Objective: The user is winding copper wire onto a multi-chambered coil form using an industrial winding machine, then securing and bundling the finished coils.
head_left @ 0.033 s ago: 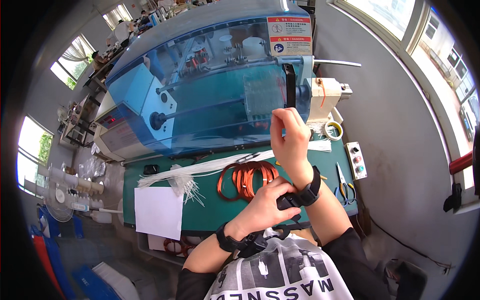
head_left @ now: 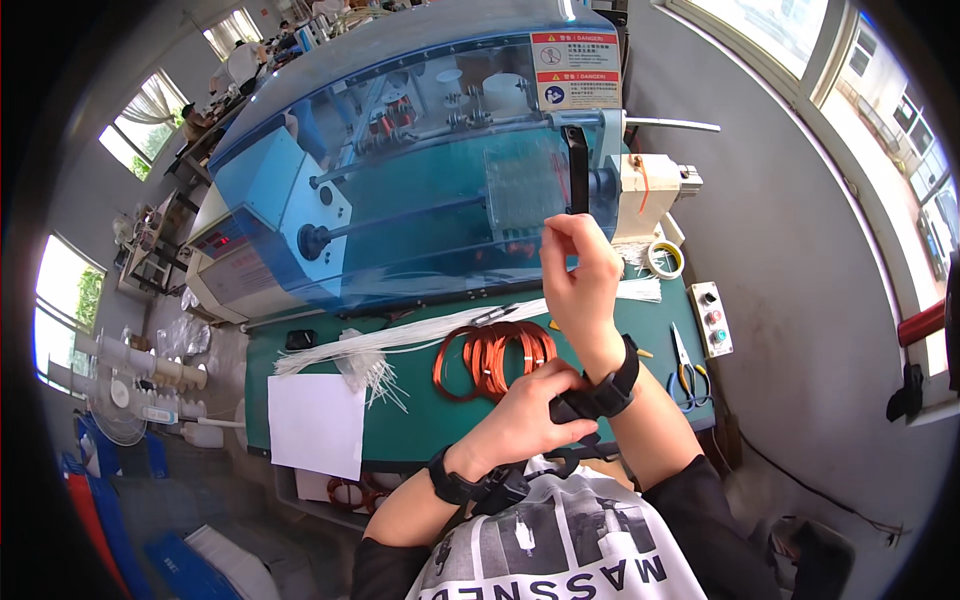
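My left hand (head_left: pixel 530 418) crosses in front of my body, its fingers and thumb closed on a black wrist-worn device (head_left: pixel 572 406) strapped round my right wrist by a black band (head_left: pixel 622 378). Raised above the table, my right hand (head_left: pixel 582 270) has loosely curled fingers bent in toward the thumb, with nothing visible in them. A similar black strap with a small device (head_left: pixel 465 482) circles my left wrist. Beyond my left hand lies a bundle of orange-brown wire coils (head_left: pixel 492 358).
Behind the table (head_left: pixel 420 425) stands a winding machine with a blue transparent cover (head_left: pixel 420 215). White ties (head_left: pixel 430 328), a white sheet (head_left: pixel 316 425), scissors (head_left: pixel 684 365), a tape roll (head_left: pixel 665 260) and a button box (head_left: pixel 711 320) lie about. A wall rises at right.
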Motion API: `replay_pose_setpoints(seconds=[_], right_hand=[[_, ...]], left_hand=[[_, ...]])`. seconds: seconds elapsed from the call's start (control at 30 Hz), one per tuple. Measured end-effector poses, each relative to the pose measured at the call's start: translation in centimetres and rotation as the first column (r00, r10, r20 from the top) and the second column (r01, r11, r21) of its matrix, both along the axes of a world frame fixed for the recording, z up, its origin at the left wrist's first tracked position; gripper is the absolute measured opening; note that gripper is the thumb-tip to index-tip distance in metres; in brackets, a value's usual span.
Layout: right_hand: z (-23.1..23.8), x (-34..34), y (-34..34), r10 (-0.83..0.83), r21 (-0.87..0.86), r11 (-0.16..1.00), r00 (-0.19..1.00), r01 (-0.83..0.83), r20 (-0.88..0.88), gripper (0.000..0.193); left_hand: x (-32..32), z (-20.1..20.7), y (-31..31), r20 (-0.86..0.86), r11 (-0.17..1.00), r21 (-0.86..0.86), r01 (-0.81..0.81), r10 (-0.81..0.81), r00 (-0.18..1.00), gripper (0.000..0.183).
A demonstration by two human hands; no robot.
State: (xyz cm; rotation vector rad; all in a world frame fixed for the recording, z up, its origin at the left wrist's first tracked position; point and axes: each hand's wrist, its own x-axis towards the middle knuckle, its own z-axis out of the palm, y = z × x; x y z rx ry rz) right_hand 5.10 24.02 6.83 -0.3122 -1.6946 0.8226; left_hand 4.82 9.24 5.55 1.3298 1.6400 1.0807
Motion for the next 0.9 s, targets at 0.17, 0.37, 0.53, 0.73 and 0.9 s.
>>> replay_pose_setpoints(seconds=[0.17, 0.37, 0.53, 0.73, 0.9], right_hand=[[-0.7, 1.4, 0.3, 0.292, -0.738, -0.144, 0.684, -0.659, -0.668, 0.016], [0.6, 2.3, -4.9, 0.316, -0.455, -0.571, 0.328, -0.684, -0.890, 0.018], [3.3, 2.4, -8.9, 0.320, -0.329, -0.732, 0.126, -0.596, -0.939, 0.020], [1.3, 1.1, -3.0, 0.563, -0.757, 0.185, 0.699, -0.627, -0.441, 0.012], [-1.9, -0.1, -2.1, 0.427, -0.477, 0.832, 0.876, -0.283, 0.226, 0.011]], left_hand=[[-1.5, 1.0, -0.9, -0.218, 0.960, 0.021, 0.279, -0.267, 0.939, 0.056], [-2.6, -1.6, -0.8, -0.476, 0.913, 0.025, 0.407, -0.347, 0.808, 0.049], [-2.5, -1.6, 2.8, -0.551, 0.834, 0.159, 0.529, -0.369, 0.748, 0.042], [-2.1, -1.9, 0.0, 0.091, 0.948, -0.024, 0.317, -0.314, 0.945, 0.030], [-2.6, -1.0, -0.2, 0.431, 0.912, 0.024, 0.409, -0.379, 0.819, 0.020]])
